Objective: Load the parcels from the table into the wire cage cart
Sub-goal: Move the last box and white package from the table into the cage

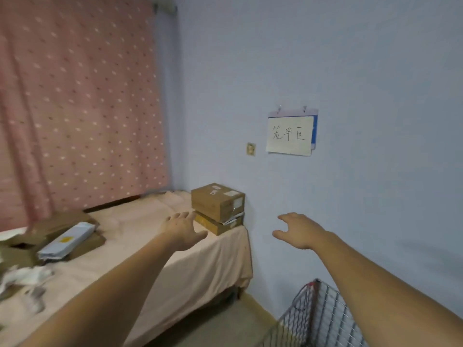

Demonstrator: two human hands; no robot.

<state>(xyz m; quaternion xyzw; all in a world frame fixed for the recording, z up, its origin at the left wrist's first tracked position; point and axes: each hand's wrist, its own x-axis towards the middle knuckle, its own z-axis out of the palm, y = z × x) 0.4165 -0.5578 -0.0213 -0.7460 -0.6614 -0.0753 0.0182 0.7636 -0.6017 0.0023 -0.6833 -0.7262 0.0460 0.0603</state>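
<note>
Two brown cardboard boxes are stacked at the table's far right corner: a larger top box [217, 202] on a flatter bottom box [213, 224]. My left hand [182, 229] is stretched out over the table, fingers spread, just left of the stack and holding nothing. To the right of the stack, past the table edge, my right hand [298, 230] hovers with fingers apart and empty. The wire cage cart [317, 319] shows at the bottom right, below my right forearm. A pale blue mailer bag [67, 240] lies on flat cardboard parcels [53, 227] at the table's left.
The table [180, 269] is draped in a pale pink cloth. White crumpled parcels [25, 276] lie at its near left. A pink dotted curtain [75, 96] hangs behind. On the blue wall hangs a paper sign [289, 135]. Floor [215, 326] shows between table and cart.
</note>
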